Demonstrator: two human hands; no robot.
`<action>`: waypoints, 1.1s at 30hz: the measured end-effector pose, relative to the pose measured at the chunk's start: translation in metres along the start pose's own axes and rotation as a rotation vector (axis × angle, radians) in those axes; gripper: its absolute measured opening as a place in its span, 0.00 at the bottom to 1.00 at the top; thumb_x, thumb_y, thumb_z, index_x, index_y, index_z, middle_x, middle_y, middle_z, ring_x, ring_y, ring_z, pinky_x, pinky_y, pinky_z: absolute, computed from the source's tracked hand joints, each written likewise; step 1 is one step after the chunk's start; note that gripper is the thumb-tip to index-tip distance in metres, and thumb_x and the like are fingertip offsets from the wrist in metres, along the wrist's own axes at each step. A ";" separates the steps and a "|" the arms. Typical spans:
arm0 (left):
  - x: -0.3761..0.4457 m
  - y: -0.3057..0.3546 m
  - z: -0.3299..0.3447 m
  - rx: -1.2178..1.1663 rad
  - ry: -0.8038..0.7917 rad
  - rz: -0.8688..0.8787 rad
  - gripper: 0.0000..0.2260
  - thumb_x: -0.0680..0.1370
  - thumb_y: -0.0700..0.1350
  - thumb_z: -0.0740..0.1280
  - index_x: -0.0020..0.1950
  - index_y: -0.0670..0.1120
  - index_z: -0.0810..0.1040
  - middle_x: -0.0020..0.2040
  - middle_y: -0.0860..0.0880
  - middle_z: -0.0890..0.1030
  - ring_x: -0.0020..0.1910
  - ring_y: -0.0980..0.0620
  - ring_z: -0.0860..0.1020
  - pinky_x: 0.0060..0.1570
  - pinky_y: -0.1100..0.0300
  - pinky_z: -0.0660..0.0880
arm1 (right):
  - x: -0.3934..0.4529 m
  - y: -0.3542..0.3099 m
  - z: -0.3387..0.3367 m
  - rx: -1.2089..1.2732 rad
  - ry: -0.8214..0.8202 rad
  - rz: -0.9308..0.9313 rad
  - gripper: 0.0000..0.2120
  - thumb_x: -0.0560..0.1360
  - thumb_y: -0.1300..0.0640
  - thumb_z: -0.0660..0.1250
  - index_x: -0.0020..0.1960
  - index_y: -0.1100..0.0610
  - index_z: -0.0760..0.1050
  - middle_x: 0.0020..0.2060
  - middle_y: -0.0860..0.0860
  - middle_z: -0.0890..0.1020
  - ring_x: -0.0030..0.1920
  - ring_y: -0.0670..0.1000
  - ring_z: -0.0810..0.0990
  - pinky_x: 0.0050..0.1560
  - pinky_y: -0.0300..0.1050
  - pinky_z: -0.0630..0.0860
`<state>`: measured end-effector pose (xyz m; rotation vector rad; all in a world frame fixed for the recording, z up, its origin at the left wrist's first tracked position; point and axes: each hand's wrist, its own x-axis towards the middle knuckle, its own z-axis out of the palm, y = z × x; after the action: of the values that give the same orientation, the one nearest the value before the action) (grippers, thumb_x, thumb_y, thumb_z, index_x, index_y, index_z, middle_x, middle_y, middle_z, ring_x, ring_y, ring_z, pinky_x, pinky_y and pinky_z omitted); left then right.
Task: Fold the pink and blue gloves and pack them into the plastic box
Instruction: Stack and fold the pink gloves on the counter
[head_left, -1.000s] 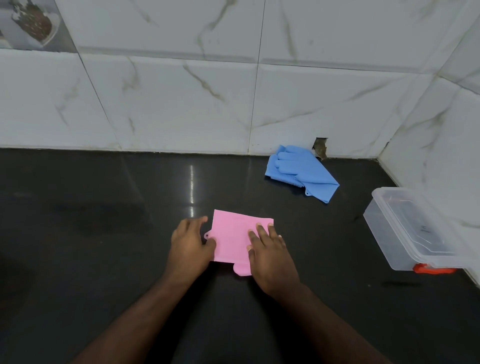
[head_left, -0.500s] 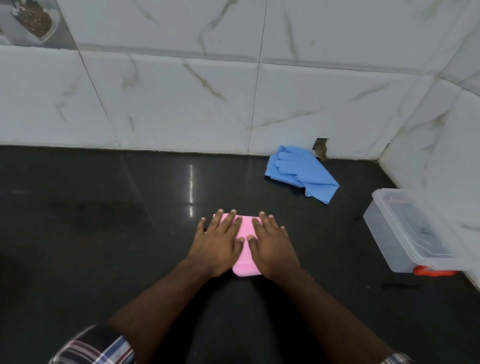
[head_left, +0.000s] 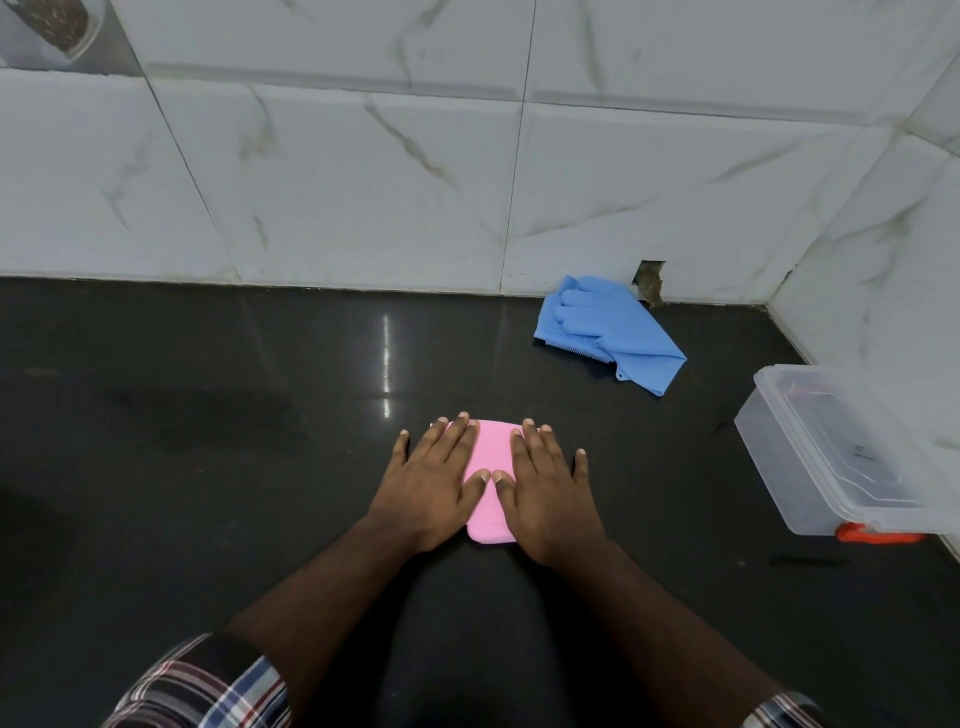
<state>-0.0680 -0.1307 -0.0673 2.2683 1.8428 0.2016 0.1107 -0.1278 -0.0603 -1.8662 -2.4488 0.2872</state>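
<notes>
Both flat hands cover the pink gloves, side edges hidden.

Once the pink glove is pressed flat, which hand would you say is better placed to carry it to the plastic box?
The right hand, probably. Both hands lie flat on the folded pink rubber glove, but the clear plastic box with its lid on stands to the right, so the left hand would have to cross over.
</notes>
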 end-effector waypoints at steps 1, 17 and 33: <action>0.000 0.000 0.001 0.001 0.000 -0.003 0.30 0.82 0.61 0.46 0.82 0.51 0.47 0.83 0.54 0.48 0.81 0.53 0.47 0.78 0.42 0.45 | 0.000 0.000 0.000 0.002 0.002 0.000 0.35 0.77 0.40 0.36 0.80 0.54 0.46 0.81 0.51 0.48 0.80 0.52 0.44 0.76 0.65 0.45; 0.000 0.003 -0.002 0.067 -0.045 -0.010 0.30 0.83 0.62 0.44 0.82 0.51 0.43 0.83 0.53 0.43 0.81 0.53 0.43 0.77 0.39 0.44 | -0.002 -0.002 -0.002 0.006 0.001 0.009 0.30 0.83 0.43 0.44 0.81 0.55 0.46 0.81 0.51 0.47 0.80 0.52 0.43 0.76 0.66 0.45; 0.018 0.091 -0.039 0.128 0.081 0.007 0.28 0.84 0.50 0.53 0.82 0.46 0.49 0.83 0.50 0.50 0.81 0.50 0.46 0.77 0.43 0.44 | -0.009 0.037 -0.066 -0.022 -0.037 -0.029 0.29 0.83 0.49 0.49 0.81 0.56 0.45 0.81 0.52 0.46 0.80 0.53 0.41 0.77 0.63 0.43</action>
<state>0.0125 -0.1280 -0.0072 2.3847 1.9404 0.1834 0.1580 -0.1197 -0.0018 -1.8487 -2.5109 0.2963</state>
